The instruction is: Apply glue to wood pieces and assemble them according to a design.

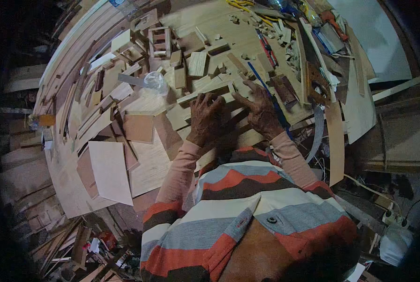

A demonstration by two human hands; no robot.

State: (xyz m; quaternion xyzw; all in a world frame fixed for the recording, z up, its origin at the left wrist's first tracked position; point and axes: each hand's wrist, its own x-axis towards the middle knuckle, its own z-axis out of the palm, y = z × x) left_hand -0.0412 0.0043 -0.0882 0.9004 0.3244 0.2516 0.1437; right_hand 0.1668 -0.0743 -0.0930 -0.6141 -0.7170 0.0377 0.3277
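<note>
My left hand [206,117] is curled, its fingers pressed on a pale wooden strip [187,99] that lies across the workbench in front of me. To its right, my right hand [263,114] has thumb and forefinger apart, close to the right end of that strip. A small upright wood piece [231,87] stands at this end, near the right fingertips. What lies under my palms is partly hidden in shadow. Just beyond are a pale wood block [198,64] and narrower blocks [180,77]. A long blue strip [261,81] runs beside my right hand.
A clear plastic cup [156,82] and a metal ruler [131,79] lie left of the hands. Farther off is a small wooden frame [160,42]. At right are a red-and-black tool [267,48] and a handsaw [317,122]. Flat panels [110,170] cover the near left.
</note>
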